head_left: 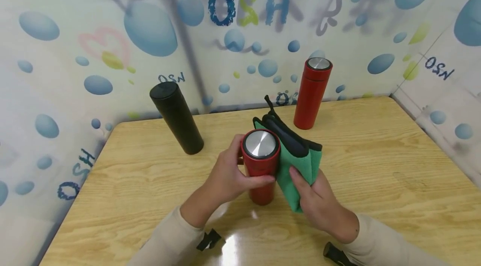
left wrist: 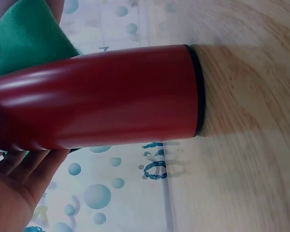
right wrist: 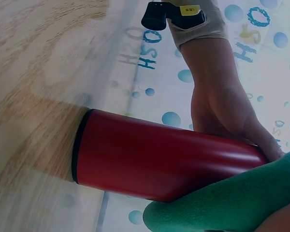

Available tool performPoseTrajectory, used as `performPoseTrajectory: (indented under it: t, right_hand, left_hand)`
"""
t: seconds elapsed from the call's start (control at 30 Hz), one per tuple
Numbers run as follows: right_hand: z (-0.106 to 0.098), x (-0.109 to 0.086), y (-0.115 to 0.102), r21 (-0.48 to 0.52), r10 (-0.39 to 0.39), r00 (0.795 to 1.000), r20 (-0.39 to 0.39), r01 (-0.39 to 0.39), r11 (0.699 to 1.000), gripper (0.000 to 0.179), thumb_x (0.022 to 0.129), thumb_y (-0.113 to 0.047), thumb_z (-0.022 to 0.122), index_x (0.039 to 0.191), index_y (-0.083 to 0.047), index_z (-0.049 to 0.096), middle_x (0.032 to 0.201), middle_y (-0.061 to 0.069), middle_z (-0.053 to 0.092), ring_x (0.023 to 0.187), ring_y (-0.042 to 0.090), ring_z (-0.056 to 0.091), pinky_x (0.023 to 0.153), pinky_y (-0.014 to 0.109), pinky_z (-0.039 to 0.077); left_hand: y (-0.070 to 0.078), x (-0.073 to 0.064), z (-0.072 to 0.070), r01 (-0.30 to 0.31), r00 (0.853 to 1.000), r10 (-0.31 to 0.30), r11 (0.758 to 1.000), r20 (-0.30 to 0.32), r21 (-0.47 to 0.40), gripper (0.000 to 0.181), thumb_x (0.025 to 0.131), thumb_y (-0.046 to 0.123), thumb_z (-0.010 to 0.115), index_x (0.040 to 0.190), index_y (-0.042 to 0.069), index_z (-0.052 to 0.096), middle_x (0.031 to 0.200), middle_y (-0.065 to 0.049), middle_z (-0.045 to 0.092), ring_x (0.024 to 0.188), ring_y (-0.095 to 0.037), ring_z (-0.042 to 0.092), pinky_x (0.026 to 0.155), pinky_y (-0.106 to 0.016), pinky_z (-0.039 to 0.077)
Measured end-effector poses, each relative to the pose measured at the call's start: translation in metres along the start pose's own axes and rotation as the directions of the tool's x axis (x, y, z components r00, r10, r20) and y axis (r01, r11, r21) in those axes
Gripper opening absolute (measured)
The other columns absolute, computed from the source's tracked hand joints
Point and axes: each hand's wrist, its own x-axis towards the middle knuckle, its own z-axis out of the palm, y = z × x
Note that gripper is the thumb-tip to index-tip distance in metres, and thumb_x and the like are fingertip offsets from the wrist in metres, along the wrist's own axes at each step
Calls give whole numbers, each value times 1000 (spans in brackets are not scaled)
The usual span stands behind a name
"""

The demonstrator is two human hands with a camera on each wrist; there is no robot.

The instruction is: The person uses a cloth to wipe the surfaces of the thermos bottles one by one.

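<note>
A red thermos flask (head_left: 260,167) with a silver-topped lid stands upright on the table. My left hand (head_left: 224,174) grips it round its upper part, thumb across the near side. My right hand (head_left: 319,203) holds a folded green cloth (head_left: 291,178) with black edging and a black loop, thumb on the near face. The cloth lies against the flask's right side, as the right wrist view also shows with the green cloth (right wrist: 227,200) touching the red wall. In the left wrist view the flask's dark base (left wrist: 200,92) meets the wood.
A black flask (head_left: 176,117) stands at the back left of the wooden table (head_left: 375,165). Another red flask (head_left: 312,95) stands at the back right, near the patterned wall (head_left: 233,65).
</note>
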Motion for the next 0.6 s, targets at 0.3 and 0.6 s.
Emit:
performPoseTrajectory:
  t: [0.3, 0.6]
  right_hand:
    - [1, 1, 0, 18, 0, 1000, -19, 1, 1000, 40, 102, 12, 30, 132, -6, 51, 87, 3, 54, 75, 8, 55, 69, 22, 50]
    - [0, 0, -1, 70, -68, 997, -31, 70, 995, 50, 99, 17, 28, 141, -4, 45, 102, 1, 56, 86, 7, 54, 79, 19, 50]
  left_hand:
    - [2, 3, -5, 6, 999, -6, 1000, 38, 4, 81, 74, 27, 90, 140, 21, 45, 132, 8, 62, 117, -11, 61, 86, -31, 59]
    - [2, 4, -6, 20, 998, -17, 999, 65, -40, 79, 73, 23, 91, 140, 27, 50, 131, 11, 61, 118, -11, 60, 83, -34, 60]
